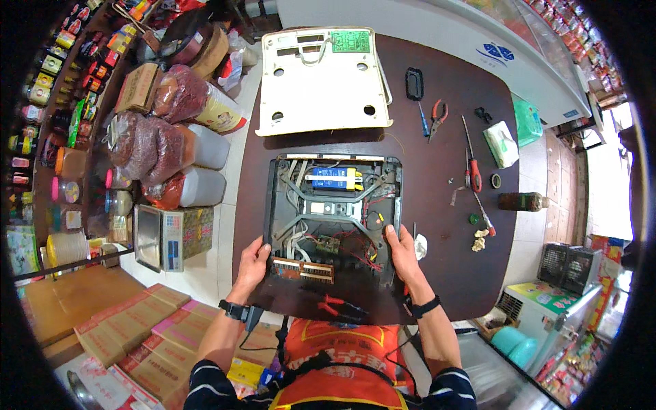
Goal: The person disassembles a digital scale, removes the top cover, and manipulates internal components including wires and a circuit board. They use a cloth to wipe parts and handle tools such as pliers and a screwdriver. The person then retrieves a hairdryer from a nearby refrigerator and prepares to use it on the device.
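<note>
The black open base of a weighing scale (342, 236) lies on the brown table in front of me. My left hand (253, 264) grips its near left side, thumb on the rim. My right hand (403, 253) holds the right side the same way, fingers hidden under the edge. Inside are a blue and yellow battery (333, 179), a grey metal cross bracket (331, 209), loose wires and a small circuit board (330, 243). A brown strip board (304, 271) lies along the near left. Close to my body rest red-handled pliers (335, 305).
Beyond the base lies the cream cover (324, 89) with a green circuit board. On the right are orange pliers (437, 121), a red screwdriver (474, 174), a tape roll (496, 180), a tissue pack (501, 145) and a bottle (522, 201). Cardboard boxes (130, 318) stand left.
</note>
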`<move>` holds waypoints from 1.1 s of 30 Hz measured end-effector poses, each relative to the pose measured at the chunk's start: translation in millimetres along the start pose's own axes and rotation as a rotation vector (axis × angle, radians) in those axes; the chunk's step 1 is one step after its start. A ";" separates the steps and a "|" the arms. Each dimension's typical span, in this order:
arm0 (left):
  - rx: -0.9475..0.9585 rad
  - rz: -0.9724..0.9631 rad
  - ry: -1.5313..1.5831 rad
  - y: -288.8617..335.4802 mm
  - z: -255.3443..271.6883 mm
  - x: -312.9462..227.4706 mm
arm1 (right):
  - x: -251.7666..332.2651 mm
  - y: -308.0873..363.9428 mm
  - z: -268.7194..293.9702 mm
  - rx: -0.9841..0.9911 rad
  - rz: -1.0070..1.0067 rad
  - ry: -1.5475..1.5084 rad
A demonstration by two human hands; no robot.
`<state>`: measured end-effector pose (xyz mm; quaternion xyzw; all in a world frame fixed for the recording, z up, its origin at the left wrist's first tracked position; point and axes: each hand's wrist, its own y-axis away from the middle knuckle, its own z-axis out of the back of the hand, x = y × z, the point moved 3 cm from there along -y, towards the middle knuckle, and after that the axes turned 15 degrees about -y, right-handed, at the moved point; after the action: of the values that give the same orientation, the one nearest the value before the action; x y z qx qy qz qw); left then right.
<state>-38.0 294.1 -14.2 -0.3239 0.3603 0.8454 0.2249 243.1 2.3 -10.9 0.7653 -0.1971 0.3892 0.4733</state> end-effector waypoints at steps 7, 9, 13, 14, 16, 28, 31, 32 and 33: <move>0.109 0.011 0.087 3.8 -21.1 -5.6 | 13.4 27.2 26.1 -0.119 -0.081 -0.009; 0.118 -0.046 0.046 4.7 -29.2 -9.2 | 11.7 29.0 35.5 -0.097 -0.016 -0.055; -0.195 -0.214 -0.163 29.2 -28.9 -15.7 | 2.7 32.7 55.2 -0.121 -0.018 -0.068; -0.293 -0.281 -0.230 40.9 -26.4 -17.5 | 0.3 33.6 59.0 -0.136 -0.037 -0.074; -0.275 -0.369 -0.277 68.2 -20.1 -16.0 | -1.5 32.3 61.9 -0.124 0.001 0.001; 0.330 -1.048 -1.068 129.9 -104.7 -17.5 | -1.3 26.2 58.7 -0.088 0.085 0.081; 0.340 -1.090 -1.003 126.3 -107.2 -23.3 | -4.1 25.5 60.9 -0.108 0.122 0.160; 0.345 -1.078 -0.989 125.6 -107.5 -23.7 | -5.7 25.9 62.0 -0.133 0.125 0.218; 0.353 -1.067 -0.974 125.7 -108.7 -24.0 | -6.6 26.7 61.9 -0.127 0.160 0.210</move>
<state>-56.7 128.2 3.5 -0.0025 0.1438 0.5987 0.7879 246.4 -65.1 -16.3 0.6706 -0.2312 0.4903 0.5064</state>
